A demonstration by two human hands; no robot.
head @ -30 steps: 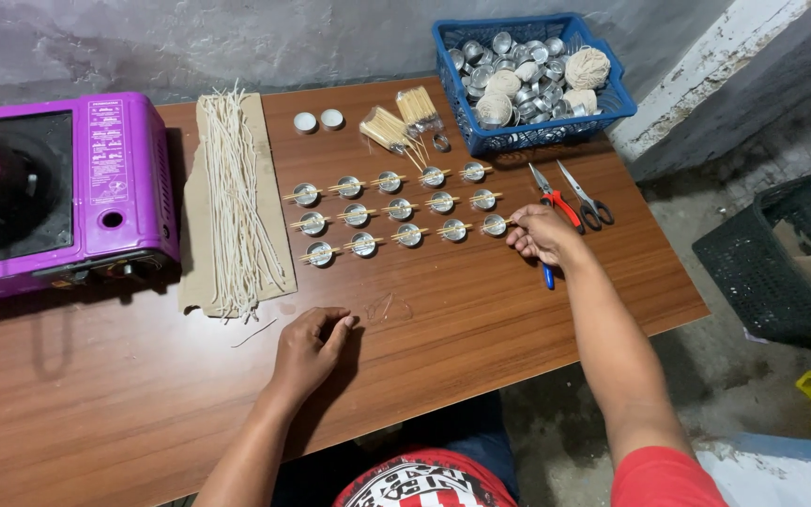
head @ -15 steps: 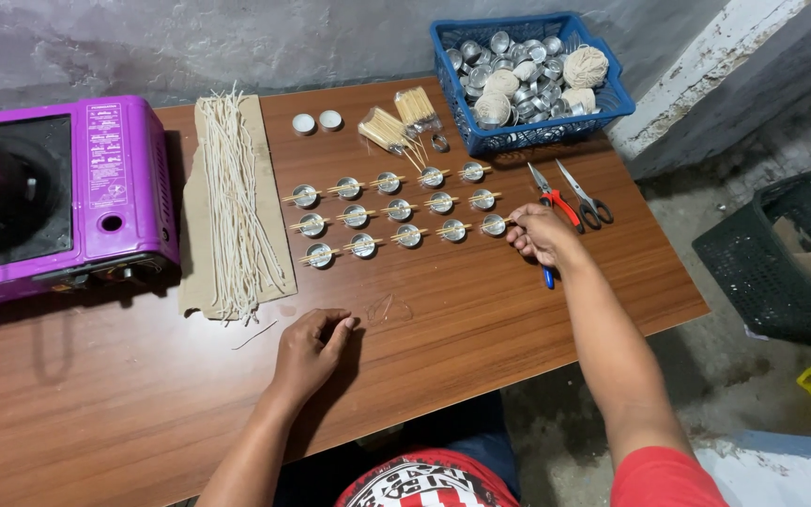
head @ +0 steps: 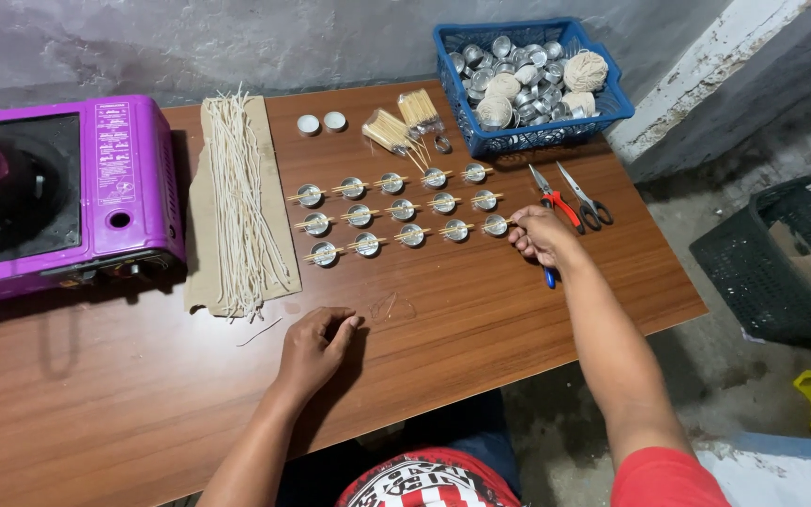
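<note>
Left hand [head: 316, 343]: flat on the bare desk [head: 481, 310] near the front edge, fingers loosely together, holding nothing.
Loose wick [head: 261, 331]: one short pale piece just left of that hand, apart from the rest.
Right hand [head: 539, 235]: at the right end of the nearest row, fingers pinched together at the stick ends across the last cup [head: 495, 225]; whether clamped on them or only touching, cannot tell.
Blue-handled tool [head: 549, 276]: partly hidden under the right wrist.
Cup grid [head: 398, 209]: three rows of five small metal cups, each with a pair of thin sticks laid across the rim; seemingly all fitted, last one under adjustment. Cup contents too small to tell.
Scissors [head: 574, 199]: two pairs, just beyond the right hand, unused.
Wick pile [head: 237, 202]: many pale strands on a cardboard sheet, left of the grid.
Stove [head: 58, 192]: purple, far left, a pot partly in view on it.
Spare sticks [head: 401, 122]: bundles beyond the grid, beside two white discs [head: 321, 123].
Blue basket [head: 529, 80]: far corner, full of empty cups and string balls; much stock unworked, judging by that.
</note>
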